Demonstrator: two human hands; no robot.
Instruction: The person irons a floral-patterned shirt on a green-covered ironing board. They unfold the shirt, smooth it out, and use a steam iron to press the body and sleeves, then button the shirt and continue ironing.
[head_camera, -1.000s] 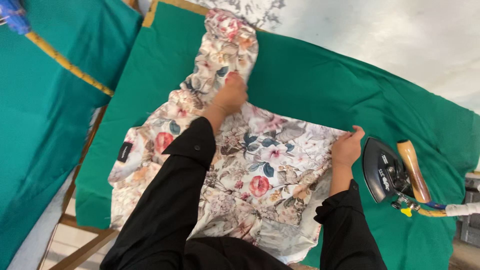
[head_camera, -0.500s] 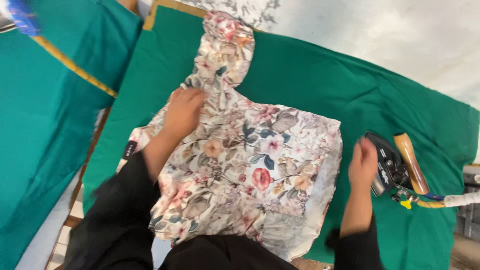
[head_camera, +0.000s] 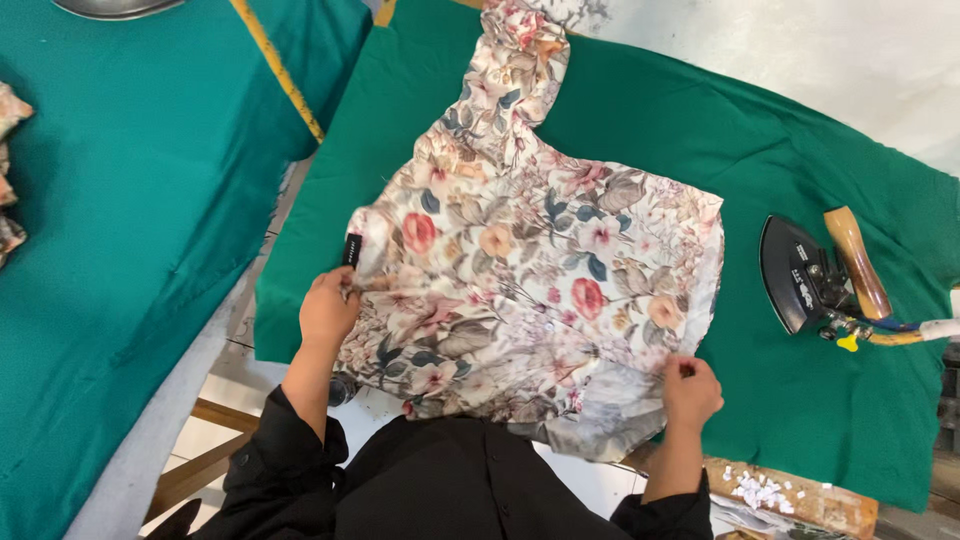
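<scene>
A floral-print garment (head_camera: 530, 270) lies spread on a green-covered ironing table (head_camera: 700, 130), one sleeve stretching to the far edge. My left hand (head_camera: 328, 310) pinches its left edge just below a small black tag (head_camera: 352, 249). My right hand (head_camera: 690, 392) grips the lower right hem near the table's front edge. Both sleeves of my black top show at the bottom.
A black iron (head_camera: 800, 275) with a wooden handle rests on its side at the right, its hose leading off right. A second green-covered table (head_camera: 120, 230) stands to the left with a yellow strip (head_camera: 280, 70). White scraps (head_camera: 762, 490) lie on a board at front right.
My left hand came down from the sleeve to the garment's left edge. My right hand moved from beside the iron to the lower right hem. The garment now lies flatter.
</scene>
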